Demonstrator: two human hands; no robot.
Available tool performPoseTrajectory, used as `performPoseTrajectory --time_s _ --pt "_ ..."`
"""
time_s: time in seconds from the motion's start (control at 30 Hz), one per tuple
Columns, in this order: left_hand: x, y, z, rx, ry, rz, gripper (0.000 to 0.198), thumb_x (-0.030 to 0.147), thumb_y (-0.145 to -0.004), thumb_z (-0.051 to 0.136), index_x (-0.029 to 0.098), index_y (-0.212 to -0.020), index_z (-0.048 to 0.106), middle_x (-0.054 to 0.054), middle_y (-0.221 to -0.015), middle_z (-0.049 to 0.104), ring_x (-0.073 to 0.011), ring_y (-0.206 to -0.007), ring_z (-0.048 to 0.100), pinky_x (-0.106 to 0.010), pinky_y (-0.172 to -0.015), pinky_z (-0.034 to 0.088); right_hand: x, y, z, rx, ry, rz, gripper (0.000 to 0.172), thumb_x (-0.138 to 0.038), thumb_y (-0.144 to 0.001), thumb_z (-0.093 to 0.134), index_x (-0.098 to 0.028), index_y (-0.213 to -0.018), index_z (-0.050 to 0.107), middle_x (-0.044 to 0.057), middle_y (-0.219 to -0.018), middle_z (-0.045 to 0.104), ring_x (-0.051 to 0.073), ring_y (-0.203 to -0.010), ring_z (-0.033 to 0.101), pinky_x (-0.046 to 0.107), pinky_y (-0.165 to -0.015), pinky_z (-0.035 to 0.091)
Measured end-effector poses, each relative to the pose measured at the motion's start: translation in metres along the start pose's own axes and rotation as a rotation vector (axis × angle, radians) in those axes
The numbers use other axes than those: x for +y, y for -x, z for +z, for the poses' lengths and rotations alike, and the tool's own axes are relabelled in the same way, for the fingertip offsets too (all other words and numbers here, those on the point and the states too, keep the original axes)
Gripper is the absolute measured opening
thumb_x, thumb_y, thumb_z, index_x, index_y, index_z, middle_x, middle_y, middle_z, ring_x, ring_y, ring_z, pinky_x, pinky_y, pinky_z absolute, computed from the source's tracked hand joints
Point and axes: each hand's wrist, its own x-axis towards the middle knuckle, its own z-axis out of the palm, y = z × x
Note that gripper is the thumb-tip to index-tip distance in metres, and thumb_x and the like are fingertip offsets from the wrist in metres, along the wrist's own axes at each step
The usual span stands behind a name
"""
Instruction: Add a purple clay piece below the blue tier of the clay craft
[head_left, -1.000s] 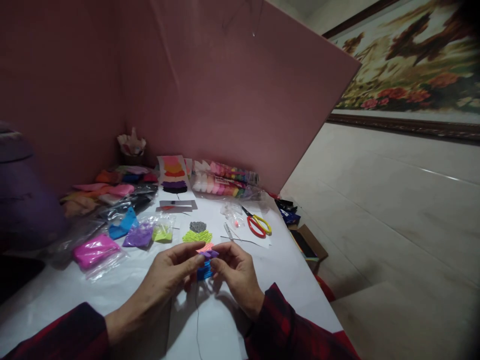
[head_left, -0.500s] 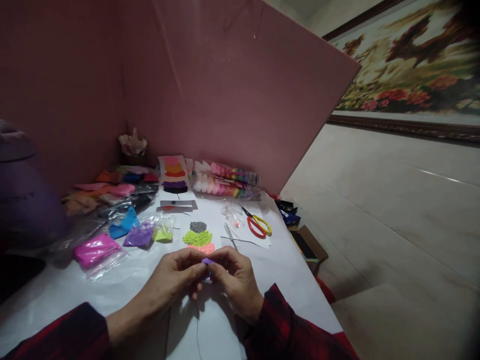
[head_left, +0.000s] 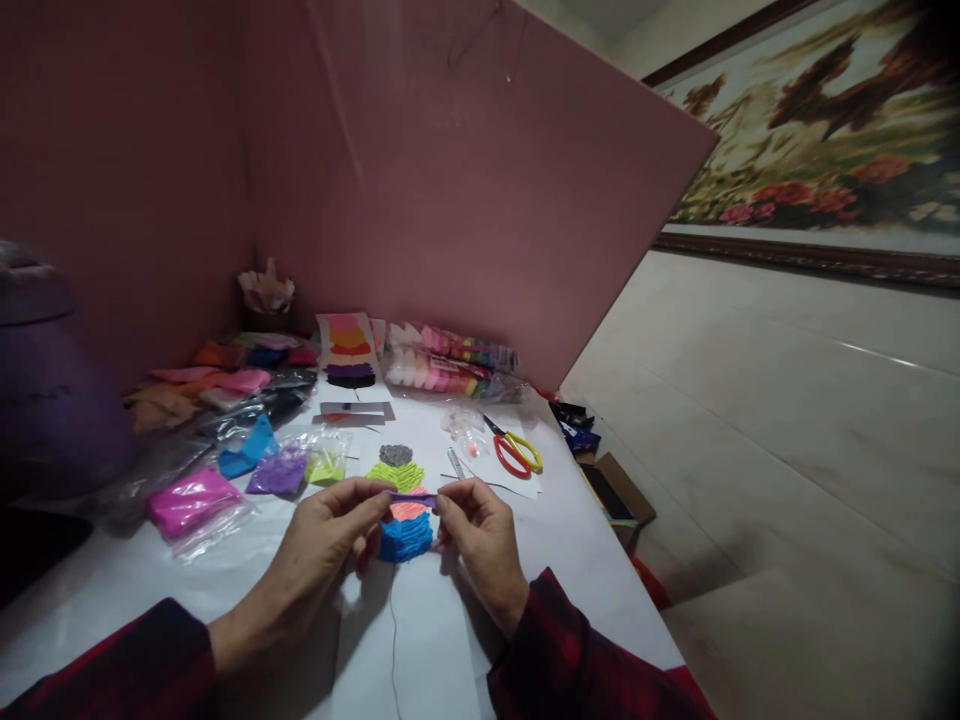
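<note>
A thin purple clay strip (head_left: pixel 412 497) is stretched between my two hands. My left hand (head_left: pixel 330 535) pinches its left end, and my right hand (head_left: pixel 484 540) pinches its right end. Below and behind the strip, a paper sheet (head_left: pixel 409 640) bears textured clay bands: grey (head_left: pixel 395 455) at the top, then yellow-green (head_left: pixel 395 475), coral (head_left: pixel 409 511) and blue (head_left: pixel 405 539). A thin line runs down the paper under the blue band.
Red and yellow scissors (head_left: pixel 514 453) and a small tool (head_left: pixel 455 462) lie beyond my right hand. Bagged magenta clay (head_left: pixel 193 502), purple clay (head_left: pixel 279 471) and blue clay (head_left: pixel 250 447) sit at the left. A purple bottle (head_left: pixel 56 390) stands far left, clay packs (head_left: pixel 450 370) at the back.
My hands have moved apart and slightly up, and the small purple piece is now a longer strip between them. The blue band, mostly hidden before, now shows.
</note>
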Motion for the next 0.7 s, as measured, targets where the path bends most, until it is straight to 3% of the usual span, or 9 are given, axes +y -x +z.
performPoseTrajectory --time_s 0.13,0.27,0.37,0.47,0.57,0.7 --pt "0.001 0.001 0.001 -0.075 -0.008 -0.073 0.039 0.033 -0.069 0.076 0.013 -0.101 0.068 0.002 -0.052 0.060 -0.0073 -0.042 0.047 -0.018 -0.041 0.034 -0.001 0.004 0.000 -0.131 -0.053 0.002 0.022 -0.034 -0.077 0.070 -0.016 -0.086 0.062 -0.002 -0.066 0.060 0.010 -0.052 0.054 0.021 -0.047 0.044" --pt "-0.001 0.002 0.003 -0.206 -0.028 -0.095 0.031 0.032 -0.066 0.078 0.012 -0.087 0.071 -0.003 -0.063 0.067 -0.0076 -0.044 0.050 -0.019 -0.042 0.036 0.000 0.009 0.000 -0.232 -0.040 -0.039 0.021 -0.029 -0.076 0.072 -0.016 -0.090 0.064 0.001 -0.074 0.065 0.012 -0.060 0.057 0.023 -0.053 0.047" --pt "-0.002 0.002 0.002 -0.253 -0.022 -0.075 0.026 0.035 -0.065 0.078 0.012 -0.074 0.069 -0.001 -0.056 0.063 -0.0081 -0.042 0.049 -0.020 -0.041 0.036 0.003 0.010 -0.001 -0.207 0.057 -0.097 0.014 -0.024 -0.076 0.071 -0.016 -0.087 0.066 0.002 -0.075 0.066 0.013 -0.065 0.058 0.025 -0.060 0.048" --pt "0.000 0.005 0.004 -0.247 -0.028 -0.081 0.028 0.036 -0.064 0.078 0.012 -0.075 0.069 0.001 -0.051 0.059 -0.0095 -0.042 0.050 -0.021 -0.041 0.036 0.004 0.010 -0.002 -0.195 0.102 -0.136 0.010 -0.022 -0.077 0.070 -0.016 -0.084 0.066 0.002 -0.075 0.066 0.014 -0.068 0.059 0.027 -0.065 0.047" --pt "0.002 0.007 0.008 -0.232 -0.062 -0.075 0.028 0.035 -0.063 0.077 0.011 -0.076 0.070 0.000 -0.050 0.058 -0.0098 -0.042 0.049 -0.021 -0.042 0.036 0.003 0.011 -0.001 -0.196 0.126 -0.146 0.009 -0.024 -0.080 0.067 -0.015 -0.082 0.065 0.002 -0.072 0.066 0.014 -0.066 0.059 0.027 -0.062 0.047" --pt "0.001 0.007 0.009 -0.159 -0.098 -0.049 0.024 0.033 -0.065 0.075 0.012 -0.073 0.068 0.002 -0.049 0.056 -0.0087 -0.040 0.047 -0.021 -0.041 0.034 0.001 0.011 0.001 -0.085 0.171 -0.152 0.009 -0.022 -0.076 0.068 -0.014 -0.076 0.063 0.000 -0.065 0.062 0.012 -0.059 0.054 0.025 -0.056 0.044"
